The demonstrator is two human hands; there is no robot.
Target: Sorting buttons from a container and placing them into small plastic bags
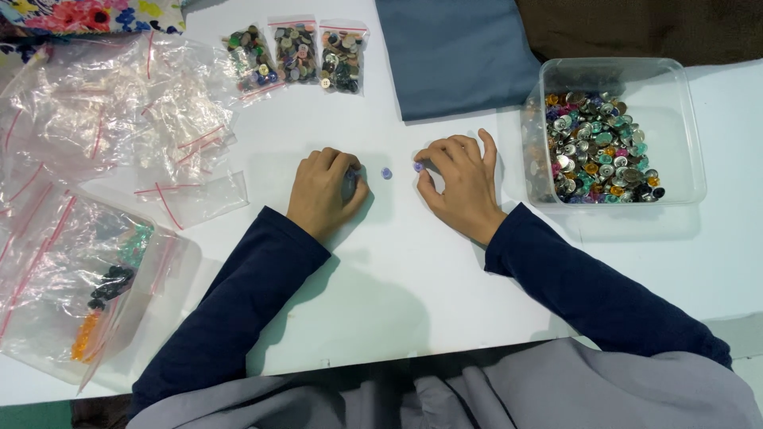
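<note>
My left hand rests on the white table, fingers curled shut around something dark that is mostly hidden. A small purple button lies loose on the table between my two hands. With its fingertips, my right hand pinches another small purple button against the table. A clear plastic tub holding several metallic and coloured buttons stands just right of my right hand.
Three small zip bags of mixed buttons lie at the back. A heap of empty clear zip bags fills the left side; a bag with dark and orange pieces lies near the front left. Folded blue cloth lies behind.
</note>
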